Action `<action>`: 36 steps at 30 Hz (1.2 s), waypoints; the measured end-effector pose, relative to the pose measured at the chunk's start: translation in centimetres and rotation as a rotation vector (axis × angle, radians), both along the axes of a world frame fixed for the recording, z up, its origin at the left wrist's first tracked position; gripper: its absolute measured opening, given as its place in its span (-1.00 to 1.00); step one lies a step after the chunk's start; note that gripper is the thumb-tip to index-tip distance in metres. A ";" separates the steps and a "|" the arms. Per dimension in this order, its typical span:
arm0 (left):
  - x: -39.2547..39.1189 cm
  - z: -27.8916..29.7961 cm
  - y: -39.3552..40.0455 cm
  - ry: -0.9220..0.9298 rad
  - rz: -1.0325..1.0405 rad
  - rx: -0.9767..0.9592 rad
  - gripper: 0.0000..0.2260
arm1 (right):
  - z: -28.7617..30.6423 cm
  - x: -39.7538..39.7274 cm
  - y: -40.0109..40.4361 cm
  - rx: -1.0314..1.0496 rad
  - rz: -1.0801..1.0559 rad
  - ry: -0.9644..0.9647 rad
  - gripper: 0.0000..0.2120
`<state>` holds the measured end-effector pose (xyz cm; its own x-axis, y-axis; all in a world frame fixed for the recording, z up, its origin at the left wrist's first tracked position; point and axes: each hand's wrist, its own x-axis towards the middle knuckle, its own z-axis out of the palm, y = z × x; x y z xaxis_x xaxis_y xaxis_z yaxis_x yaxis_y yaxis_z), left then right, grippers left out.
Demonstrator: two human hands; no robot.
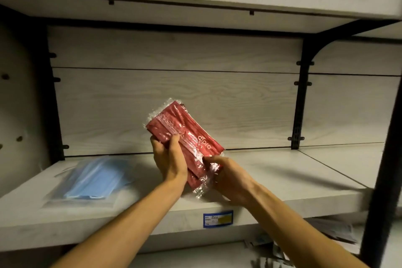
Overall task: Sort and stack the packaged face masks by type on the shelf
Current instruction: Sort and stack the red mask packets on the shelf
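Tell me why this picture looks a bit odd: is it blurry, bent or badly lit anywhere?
Head view: dim, warm light; the shelf edges bow from the wide lens; the blue mask pack at left is smeared soft; glare glints on the red mask pack wrapper, sharp between the left hand and right hand; both arms cast shadows on the shelf.

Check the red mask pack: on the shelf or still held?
Held. Both hands, left hand and right hand, grip the red mask pack above the shelf.
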<state>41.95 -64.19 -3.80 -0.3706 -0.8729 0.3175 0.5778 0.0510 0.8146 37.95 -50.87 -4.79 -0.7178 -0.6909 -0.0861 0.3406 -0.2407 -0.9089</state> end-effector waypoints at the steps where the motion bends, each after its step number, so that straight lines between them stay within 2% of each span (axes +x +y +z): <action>1: 0.0 0.0 -0.2 -0.019 -0.015 -0.034 -0.68 | 0.1 -0.3 0.3 0.005 -0.057 0.055 -0.78; 3: 0.2 0.2 -1.2 -0.106 -0.127 -0.143 -0.69 | 0.6 -1.2 1.3 0.072 -0.197 0.224 -0.75; 7: 1.5 0.8 -4.5 -0.330 -0.542 -0.271 -0.67 | 2.6 -3.1 4.4 0.081 -0.346 0.575 -0.75; 10: 2.6 0.0 -5.6 -0.465 -0.592 -0.368 -0.56 | 2.7 -4.2 6.4 0.084 -0.372 0.669 -0.68; 13: 3.4 -1.6 -4.8 -0.539 -0.474 -0.419 -0.48 | 1.4 -4.8 7.1 0.141 -0.302 0.702 -0.62; 16: 3.7 -2.0 -3.5 -0.595 -0.508 -0.411 -0.35 | 0.1 -4.9 7.1 0.214 -0.240 0.730 -0.56; 19: 3.7 -1.8 -3.0 -0.590 -0.516 -0.418 -0.41 | -1.0 -5.3 7.4 0.172 -0.244 0.650 -0.43; 22: 3.7 -1.9 -3.0 -0.611 -0.575 -0.428 -0.40 | -1.6 -5.1 7.8 0.236 -0.261 0.602 -0.35; 25: 3.5 -1.9 -2.8 -0.642 -0.616 -0.424 -0.38 | -1.6 -5.0 7.5 0.293 -0.255 0.608 -0.43; 30: 3.1 -1.7 -2.0 -0.553 -0.490 -0.363 -0.49 | -0.9 -5.0 6.4 0.124 -0.373 0.535 -0.57; 36: 4.3 -1.9 -2.5 -0.567 -0.618 -0.417 -0.44 | -2.0 -4.7 7.2 0.299 -0.287 0.696 -0.57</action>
